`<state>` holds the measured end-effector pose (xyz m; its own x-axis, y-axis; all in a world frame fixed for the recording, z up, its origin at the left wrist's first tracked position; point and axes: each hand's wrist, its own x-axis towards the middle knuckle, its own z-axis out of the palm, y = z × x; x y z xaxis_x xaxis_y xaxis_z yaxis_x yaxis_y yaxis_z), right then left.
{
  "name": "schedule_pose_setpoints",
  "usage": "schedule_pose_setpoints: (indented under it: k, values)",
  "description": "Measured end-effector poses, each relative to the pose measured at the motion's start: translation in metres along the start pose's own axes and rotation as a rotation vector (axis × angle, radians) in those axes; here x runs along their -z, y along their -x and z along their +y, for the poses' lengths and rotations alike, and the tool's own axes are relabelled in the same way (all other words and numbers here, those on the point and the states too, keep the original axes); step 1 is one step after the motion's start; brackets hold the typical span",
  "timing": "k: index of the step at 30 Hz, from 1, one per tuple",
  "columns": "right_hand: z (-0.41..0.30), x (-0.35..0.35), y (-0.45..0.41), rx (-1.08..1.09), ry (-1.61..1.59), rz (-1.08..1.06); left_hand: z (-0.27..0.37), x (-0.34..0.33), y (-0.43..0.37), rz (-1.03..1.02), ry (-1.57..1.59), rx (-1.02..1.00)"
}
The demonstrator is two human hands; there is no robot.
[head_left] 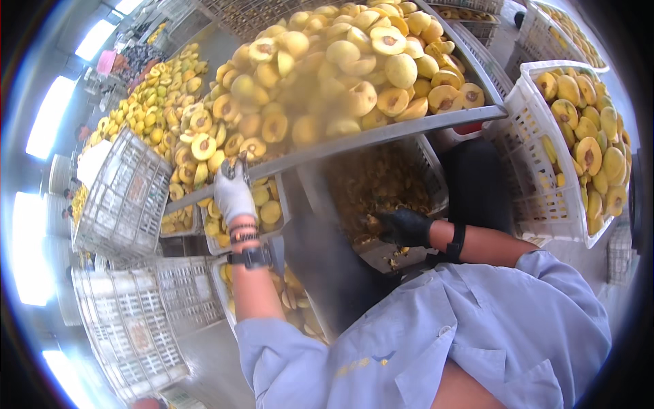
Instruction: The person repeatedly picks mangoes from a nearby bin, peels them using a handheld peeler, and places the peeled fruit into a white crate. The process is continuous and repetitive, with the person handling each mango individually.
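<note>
My left hand, in a white glove with dark, soiled fingertips, is at the metal rim of a table heaped with halved yellow peaches. Its fingers are bent beside the peach halves; whether they hold one cannot be told. My right hand, in a black glove, is low between my legs, over a crate of brown peach waste. A small yellowish-brown piece shows at its fingertips, too blurred to name. A smudge blurs the middle of the view.
A white plastic crate full of peach halves stands at the right. Crates of peaches sit below the table's edge at the left. A grey crate leans beside the heap, with another crate below it. Further peaches and people are far left.
</note>
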<state>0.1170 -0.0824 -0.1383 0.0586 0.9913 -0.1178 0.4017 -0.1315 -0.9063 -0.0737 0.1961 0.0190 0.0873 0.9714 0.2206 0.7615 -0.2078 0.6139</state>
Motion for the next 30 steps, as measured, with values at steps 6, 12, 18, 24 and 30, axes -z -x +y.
schedule_pose_setpoints:
  k: [6, 12, 18, 24, 30]
  values:
    - [-0.007, 0.02, -0.002, -0.057, 0.177, -0.121, 0.026, -0.051, -0.072, -0.426, -0.363, -0.101]
    - [-0.059, 0.043, 0.008, -0.13, -0.271, 0.01, 0.032, -0.058, -0.063, -0.322, -0.034, 0.093]
    - [-0.106, 0.068, -0.009, 0.188, -0.21, 0.386, 0.041, -0.038, 0.015, -0.541, 1.102, -0.066]
    - [-0.154, 0.08, -0.02, 0.342, -0.153, 0.512, 0.086, -0.025, 0.131, -0.412, 0.672, -0.432]
    - [-0.15, 0.076, -0.004, 0.454, 0.09, 0.635, 0.105, -0.005, 0.185, -0.359, 0.746, -0.232]
